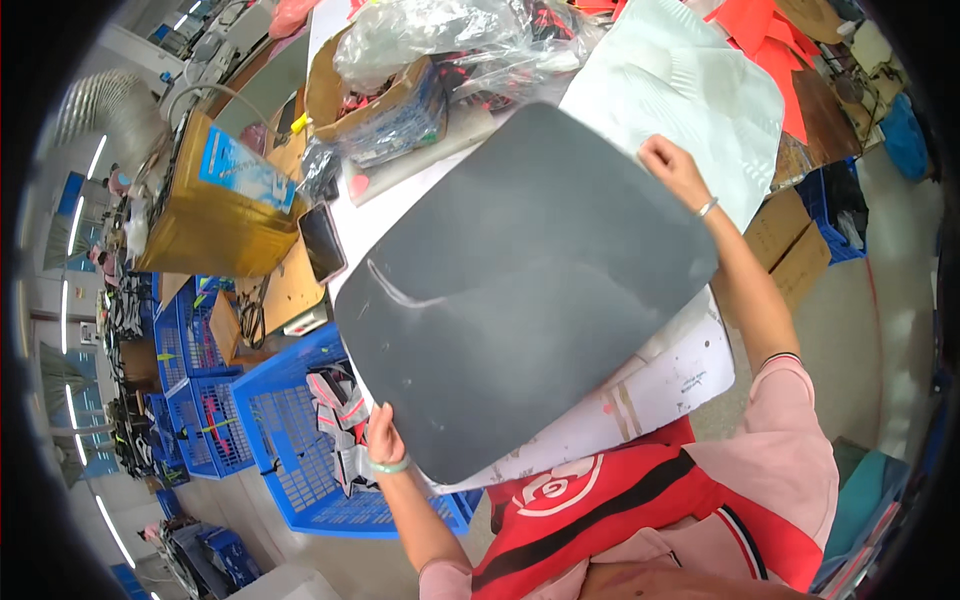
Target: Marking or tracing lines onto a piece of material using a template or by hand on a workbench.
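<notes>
Single head cam, fisheye, looks steeply down, close over worktable [690, 385].

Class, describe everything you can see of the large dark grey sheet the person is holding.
The dark grey sheet is a big, flat, matte panel with rounded corners, looking like foam or rubbery board. A pale curved scuff marks it near its left edge. It lies tilted over the white table, covering most of it. The left hand grips its near left corner; the right hand holds its far right corner, beside a pale mint sheet.
</notes>
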A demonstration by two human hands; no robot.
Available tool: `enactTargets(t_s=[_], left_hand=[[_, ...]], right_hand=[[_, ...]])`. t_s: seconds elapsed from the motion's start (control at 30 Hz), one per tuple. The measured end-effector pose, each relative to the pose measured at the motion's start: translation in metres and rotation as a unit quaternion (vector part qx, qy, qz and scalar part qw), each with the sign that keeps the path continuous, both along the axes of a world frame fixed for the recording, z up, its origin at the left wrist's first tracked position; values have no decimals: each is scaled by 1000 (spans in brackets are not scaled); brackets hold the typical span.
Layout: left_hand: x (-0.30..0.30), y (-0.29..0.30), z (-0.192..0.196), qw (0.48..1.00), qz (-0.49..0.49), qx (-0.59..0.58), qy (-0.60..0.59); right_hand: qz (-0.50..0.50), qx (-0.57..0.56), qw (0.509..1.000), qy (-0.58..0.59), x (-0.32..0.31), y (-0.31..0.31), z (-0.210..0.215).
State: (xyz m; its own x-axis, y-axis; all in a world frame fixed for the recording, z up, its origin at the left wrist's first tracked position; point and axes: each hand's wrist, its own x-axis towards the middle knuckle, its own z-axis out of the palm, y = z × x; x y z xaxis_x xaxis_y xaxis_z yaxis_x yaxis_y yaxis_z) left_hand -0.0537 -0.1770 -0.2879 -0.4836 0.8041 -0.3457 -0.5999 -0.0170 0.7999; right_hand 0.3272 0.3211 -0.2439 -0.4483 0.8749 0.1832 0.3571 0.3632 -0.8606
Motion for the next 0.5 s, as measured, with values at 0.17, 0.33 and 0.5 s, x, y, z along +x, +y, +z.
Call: enactTargets(t_s=[0.17,0.33,0.5], left_hand=[[-2,-7,34,988,-87,-103,80],[-16,-1,22,967,-122,-210,79],[-4,14,35,952,-86,-279,88]], right_hand=[[-113,163,980,-15,28,121,32],[-337,149,917,-153,156,279,30],[-427,-82,898,-62,210,306,6]])
